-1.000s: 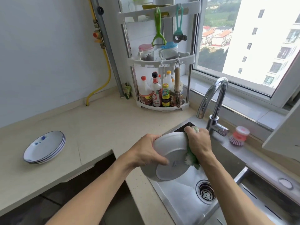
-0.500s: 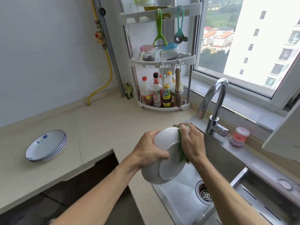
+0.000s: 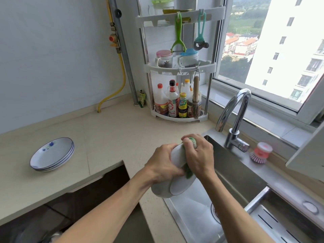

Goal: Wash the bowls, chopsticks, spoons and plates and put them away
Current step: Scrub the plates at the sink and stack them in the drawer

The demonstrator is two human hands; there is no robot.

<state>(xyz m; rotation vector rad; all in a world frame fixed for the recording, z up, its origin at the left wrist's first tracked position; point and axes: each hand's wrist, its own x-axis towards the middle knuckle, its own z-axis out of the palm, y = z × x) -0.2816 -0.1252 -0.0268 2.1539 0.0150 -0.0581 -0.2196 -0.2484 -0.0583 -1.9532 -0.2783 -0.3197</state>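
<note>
A white bowl [image 3: 177,187] is tilted on edge above the left rim of the steel sink [image 3: 233,174], its underside facing me. My left hand [image 3: 162,166] grips its left rim. My right hand [image 3: 199,155] holds a green scrubbing cloth [image 3: 189,173] and presses it against the bowl's upper right edge. Much of the cloth is hidden under my fingers. A stack of white plates with blue flowers [image 3: 52,154] sits on the beige counter [image 3: 108,137] at the left.
A chrome tap [image 3: 234,116] arches over the sink's back rim, with a pink dish brush [image 3: 261,152] beside it. A white corner rack [image 3: 178,72] holds sauce bottles, jars and hanging peelers. A dark opening [image 3: 98,193] cuts into the counter in front.
The bowl has turned more edge-on and shifted up and left. My right hand with the cloth has slid up along the rim to the bowl's top.
</note>
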